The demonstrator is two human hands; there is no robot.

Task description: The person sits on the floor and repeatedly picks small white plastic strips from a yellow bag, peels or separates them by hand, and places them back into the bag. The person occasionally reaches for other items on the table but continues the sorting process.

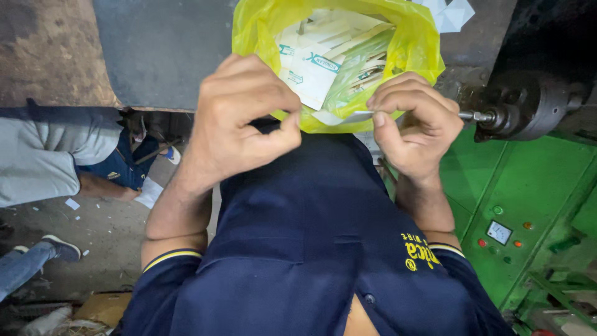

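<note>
Navy shirt [311,236] nearest — left hand [239,118] curled, pinching yellow bag [410,43] rim; right hand [413,121] pinching white packet [345,116].

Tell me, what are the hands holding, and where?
Both the left hand and right hand pinch the near rim of the open yellow plastic bag.

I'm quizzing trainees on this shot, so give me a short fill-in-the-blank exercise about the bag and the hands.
1. Both hands pinch the rim of a ____ plastic bag.
2. The packets inside the bag are mostly ____.
3. The machine beside the right hand is painted ____.
4. The left hand is above a dark ____ shirt.

Missing words: yellow; white; green; blue
</note>
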